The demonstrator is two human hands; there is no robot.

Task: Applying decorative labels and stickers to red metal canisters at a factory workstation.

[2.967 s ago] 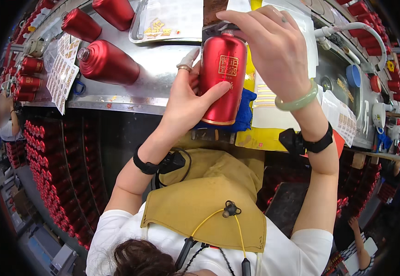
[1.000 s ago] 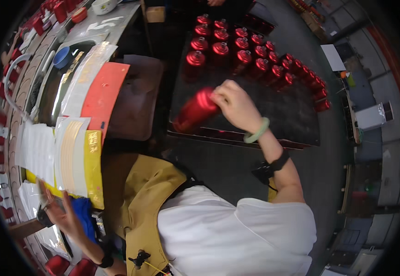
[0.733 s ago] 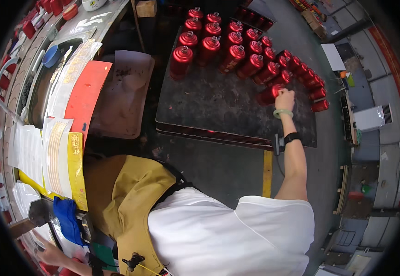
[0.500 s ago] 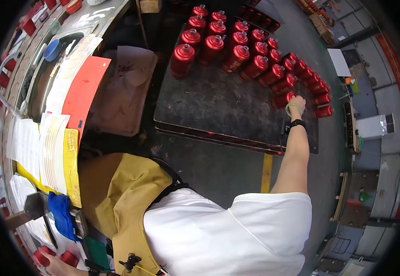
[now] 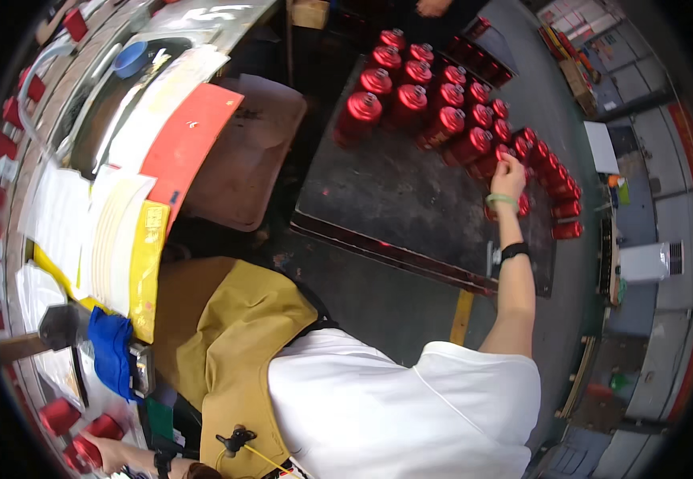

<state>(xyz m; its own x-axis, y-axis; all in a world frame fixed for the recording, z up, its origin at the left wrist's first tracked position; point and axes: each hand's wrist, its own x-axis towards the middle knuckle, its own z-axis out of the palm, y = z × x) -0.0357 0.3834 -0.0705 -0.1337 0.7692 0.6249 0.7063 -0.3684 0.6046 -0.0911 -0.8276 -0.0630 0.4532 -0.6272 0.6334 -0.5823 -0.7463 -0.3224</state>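
At the right end of a dark tabletop (image 5: pixel 394 191), my right hand (image 5: pixel 509 177) has its fingers closed at the top of a red metal cylinder (image 5: pixel 483 166). Similar glossy red cylinders (image 5: pixel 359 116), with domed shoulders and narrow silvery necks, stand around it in rows. Some at the right edge look tilted by the fisheye lens. My left hand (image 5: pixel 107 453) reaches to the lower left, its fingers curled round a smaller-looking red cylinder (image 5: pixel 81 452). Another red cylinder (image 5: pixel 60 416) is just beyond it. Part of the left hand's grip is blurred.
On the left bench lie paper sheets (image 5: pixel 55 211), a red folder (image 5: pixel 199 144), a blue cloth (image 5: pixel 109 351) and a hammer-like tool (image 5: pixel 57 326). A blue bowl (image 5: pixel 131 59) sits farther back. A brownish plastic chair (image 5: pixel 242 160) stands between bench and table. Another person's hand (image 5: pixel 434 7) shows at the top.
My right hand has moved from a cylinder at the near end of the row to one farther up. My left hand has shifted slightly, and the whole view has swung to the left.
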